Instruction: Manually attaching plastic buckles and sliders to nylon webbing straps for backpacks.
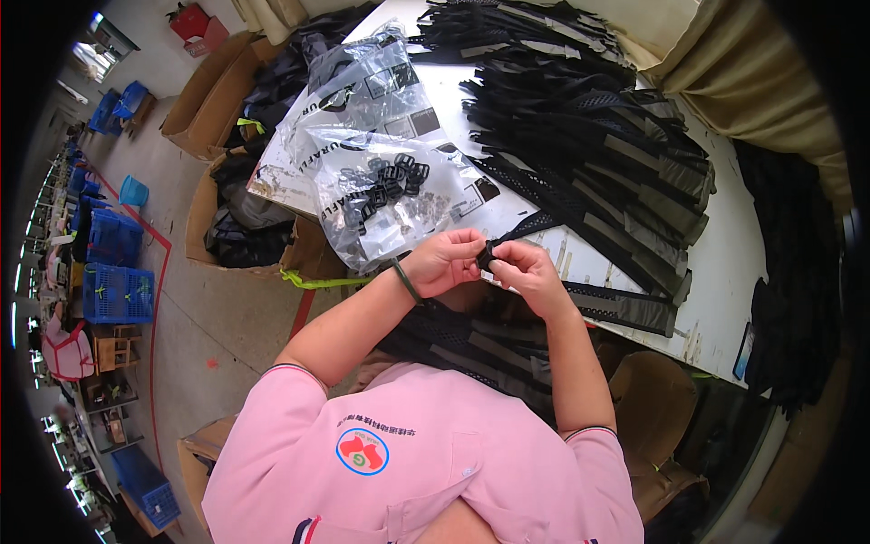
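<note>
Over the white worktable's [725,272] edge, both hands meet.
Left hand [441,263] and right hand [530,272] pinch shut on one black mesh webbing strap [535,224].

I am working in a garment or bag factory, sitting at a white worktable [725,272] heaped with black straps [589,127] and bags of buckles [390,195], with cardboard boxes [213,91] and blue crates [118,295] standing along the concrete floor [208,317].
</note>
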Motion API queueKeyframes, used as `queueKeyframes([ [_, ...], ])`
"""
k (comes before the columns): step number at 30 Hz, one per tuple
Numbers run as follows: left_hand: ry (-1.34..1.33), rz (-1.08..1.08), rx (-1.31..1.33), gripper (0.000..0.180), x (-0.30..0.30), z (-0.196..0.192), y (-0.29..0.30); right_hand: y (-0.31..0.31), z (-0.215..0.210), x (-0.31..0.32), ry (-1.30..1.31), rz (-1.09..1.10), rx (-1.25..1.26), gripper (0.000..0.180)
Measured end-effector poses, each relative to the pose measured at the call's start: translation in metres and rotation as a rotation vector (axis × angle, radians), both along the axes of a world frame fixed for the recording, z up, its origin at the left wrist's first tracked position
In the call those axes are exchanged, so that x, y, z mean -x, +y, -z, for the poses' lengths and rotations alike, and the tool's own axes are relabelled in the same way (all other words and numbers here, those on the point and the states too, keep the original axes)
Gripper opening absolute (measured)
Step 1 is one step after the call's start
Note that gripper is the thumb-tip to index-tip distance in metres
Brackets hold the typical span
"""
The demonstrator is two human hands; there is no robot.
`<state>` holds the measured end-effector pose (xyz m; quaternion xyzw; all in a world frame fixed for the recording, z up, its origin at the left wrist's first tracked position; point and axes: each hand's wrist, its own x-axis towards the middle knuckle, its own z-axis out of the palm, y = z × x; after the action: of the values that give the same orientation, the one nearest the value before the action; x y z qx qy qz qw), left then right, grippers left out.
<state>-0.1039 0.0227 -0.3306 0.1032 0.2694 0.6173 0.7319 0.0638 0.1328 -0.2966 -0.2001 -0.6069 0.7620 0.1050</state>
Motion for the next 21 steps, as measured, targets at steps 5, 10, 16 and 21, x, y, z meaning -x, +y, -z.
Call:
queueKeyframes([
  [5,0.060,0.025,-0.008,0.009,0.002,0.005,-0.001,-0.005,-0.008,0.000,0.059,0.076,-0.486,0.012],
  [10,0.037,-0.042,0.048,0.010,-0.003,0.002,0.000,-0.010,-0.009,0.000,0.073,0.157,-0.877,0.009],
  [16,0.196,-0.050,0.075,0.009,-0.004,-0.006,0.002,-0.011,-0.007,-0.002,0.106,0.248,-0.007,0.014],
  [21,0.157,-0.140,0.111,0.011,-0.017,-0.019,0.004,-0.005,-0.006,0.004,0.204,0.199,-0.679,0.010],
])
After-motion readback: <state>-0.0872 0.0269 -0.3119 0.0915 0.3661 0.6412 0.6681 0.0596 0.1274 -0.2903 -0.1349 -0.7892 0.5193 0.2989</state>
